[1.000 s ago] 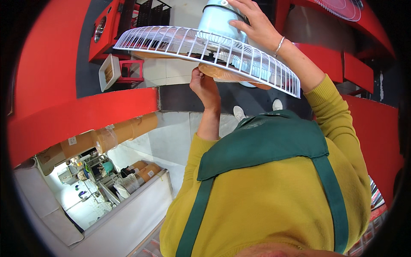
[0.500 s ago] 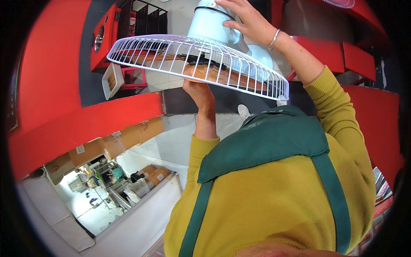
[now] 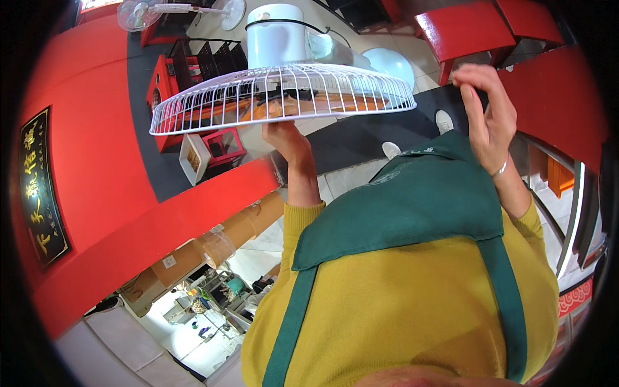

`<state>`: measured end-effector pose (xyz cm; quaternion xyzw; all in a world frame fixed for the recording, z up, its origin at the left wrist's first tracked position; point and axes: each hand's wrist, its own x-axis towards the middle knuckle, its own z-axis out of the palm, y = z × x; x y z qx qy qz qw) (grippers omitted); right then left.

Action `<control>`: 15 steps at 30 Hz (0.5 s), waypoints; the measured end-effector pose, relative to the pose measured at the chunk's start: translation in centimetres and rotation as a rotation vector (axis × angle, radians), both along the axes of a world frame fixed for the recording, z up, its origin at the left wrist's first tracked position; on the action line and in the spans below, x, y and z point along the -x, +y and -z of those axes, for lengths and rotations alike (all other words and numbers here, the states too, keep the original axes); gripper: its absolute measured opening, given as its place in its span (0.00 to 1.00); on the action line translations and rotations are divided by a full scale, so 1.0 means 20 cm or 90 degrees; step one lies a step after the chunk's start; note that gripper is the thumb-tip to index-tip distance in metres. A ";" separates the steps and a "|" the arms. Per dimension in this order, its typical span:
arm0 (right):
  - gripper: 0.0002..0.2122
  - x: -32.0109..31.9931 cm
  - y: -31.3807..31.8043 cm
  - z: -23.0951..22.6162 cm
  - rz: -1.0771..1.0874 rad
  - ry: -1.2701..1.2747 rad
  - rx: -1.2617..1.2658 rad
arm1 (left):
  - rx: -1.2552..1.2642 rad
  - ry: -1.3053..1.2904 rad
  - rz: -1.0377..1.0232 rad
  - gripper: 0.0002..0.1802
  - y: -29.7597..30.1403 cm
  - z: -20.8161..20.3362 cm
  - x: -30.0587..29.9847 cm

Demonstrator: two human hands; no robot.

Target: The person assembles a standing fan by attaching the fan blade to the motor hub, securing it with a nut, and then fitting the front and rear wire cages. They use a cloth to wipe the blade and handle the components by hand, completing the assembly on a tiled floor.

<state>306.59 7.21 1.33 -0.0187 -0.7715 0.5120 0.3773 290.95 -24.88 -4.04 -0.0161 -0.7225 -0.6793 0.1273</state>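
An electric fan with a white wire guard (image 3: pixel 387 106), orange blades (image 3: pixel 242 109) and a pale blue motor housing (image 3: pixel 277 45) stands in front of me. Its pale blue round base (image 3: pixel 393 64) shows beyond the guard. My left hand (image 3: pixel 287 138) is at the middle of the guard's near side, its fingers curled up among the bars by the blade centre. Bars and blades partly hide those fingertips, so what they grip is unclear. To the right of the fan, my right hand (image 3: pixel 488 109) is raised and empty, fingers loosely bent and thumb apart.
A red counter (image 3: pixel 213 193) runs at my left, with cardboard boxes (image 3: pixel 174 261) below it. Beyond it are a pink stool (image 3: pixel 225 145) and a white tray (image 3: pixel 191 164). Red tables (image 3: pixel 467 29) stand at the far right; another fan (image 3: pixel 135 14) is at the far left.
My right hand has let go of the motor housing and drawn back to the right. The fan appears further left in view, its guard more level. My left hand remains at the guard.
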 end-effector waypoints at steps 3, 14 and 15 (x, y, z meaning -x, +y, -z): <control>0.06 -0.11 -0.07 0.01 -0.043 0.020 -0.039 | -0.062 -0.034 -0.026 0.04 -0.01 0.02 0.00; 0.13 -0.06 -0.12 0.00 -0.049 0.083 -0.076 | -0.017 -0.094 -0.007 0.04 -0.04 0.00 -0.01; 0.14 -0.05 -0.12 0.00 -0.049 0.096 -0.081 | -0.015 -0.076 0.010 0.04 -0.04 0.00 -0.01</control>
